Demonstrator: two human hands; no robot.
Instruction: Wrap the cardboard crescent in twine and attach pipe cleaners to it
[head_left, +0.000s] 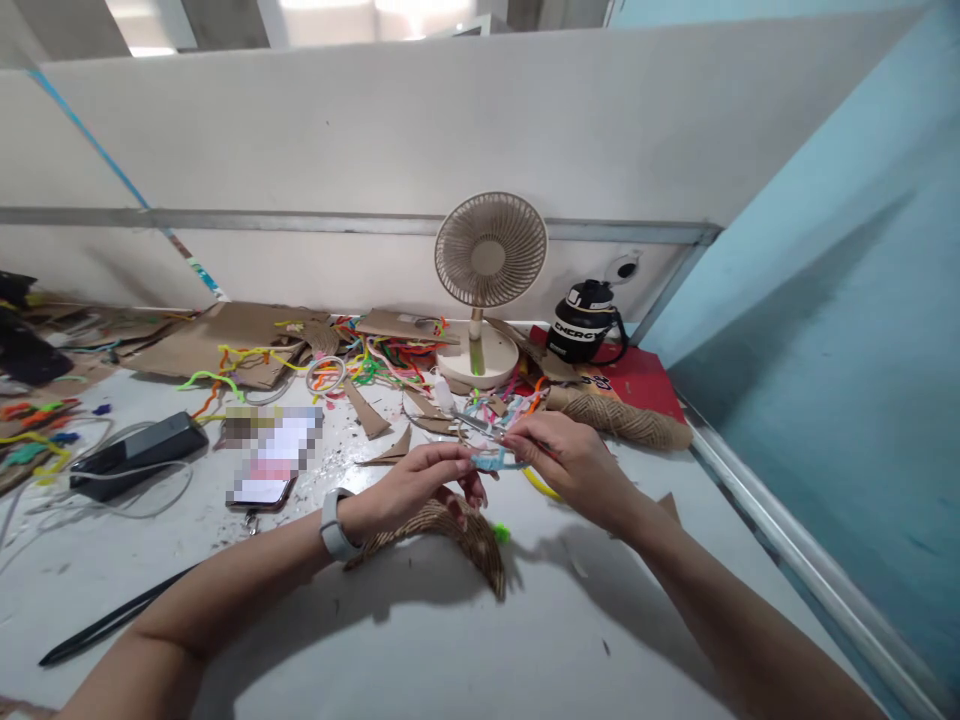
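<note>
Between the thumb and fingers of my left hand (442, 475) is a light-blue pipe cleaner (491, 459), bent and held above the table. My right hand (562, 460) grips a slim silver metal tool (478, 424) close beside it, its tip pointing left; whether it is scissors or tweezers I cannot tell. Below my left hand lies a curved, crescent-like piece wrapped in brown twine (480, 550), partly covered by the wrist and fingers. A bright green fuzzy bit (501, 533) sits at its right side.
A desk fan (491, 250) stands at the back among cardboard scraps (365, 410) and coloured pipe cleaners. To its right are a black jug (581, 325) and a twine roll (622, 417). At left lie a phone (274, 460), a black device (139, 455) with cables, and a black strap (112, 618).
</note>
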